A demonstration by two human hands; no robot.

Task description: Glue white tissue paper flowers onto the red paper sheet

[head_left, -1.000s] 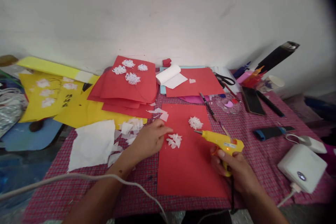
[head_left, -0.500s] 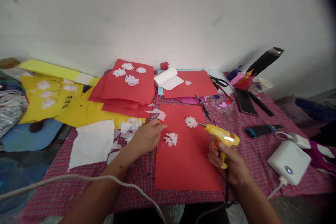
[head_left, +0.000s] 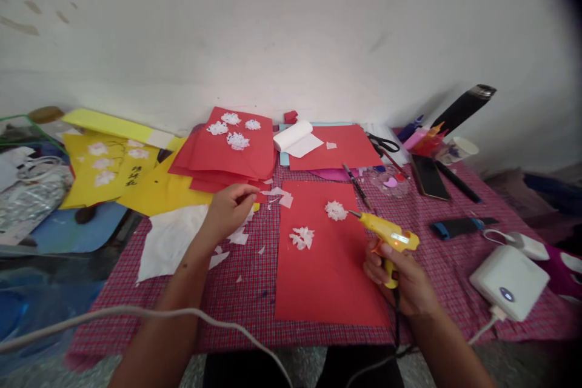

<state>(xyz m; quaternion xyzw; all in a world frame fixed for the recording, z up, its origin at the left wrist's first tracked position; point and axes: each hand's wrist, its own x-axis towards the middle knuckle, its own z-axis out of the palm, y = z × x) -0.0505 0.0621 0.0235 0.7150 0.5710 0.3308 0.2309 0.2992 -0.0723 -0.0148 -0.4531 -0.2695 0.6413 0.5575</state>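
My right hand grips a yellow glue gun by its handle, over the right edge of a red sheet. The gun's nozzle points left, close to a round white paper flower on that sheet. A second, looser white paper flower lies lower left on the sheet. My left hand is raised left of the sheet, above white paper scraps. Its fingers are pinched together; anything between them is too small to make out.
Stacked red sheets with white flowers stand back left. A paper roll, a brush, scissors and a phone lie behind. A white power bank sits right. A pale cable crosses the foreground.
My left hand has moved away from the red sheet, up and to the left. My right hand still holds the glue gun beside the round flower. The view has shifted slightly.
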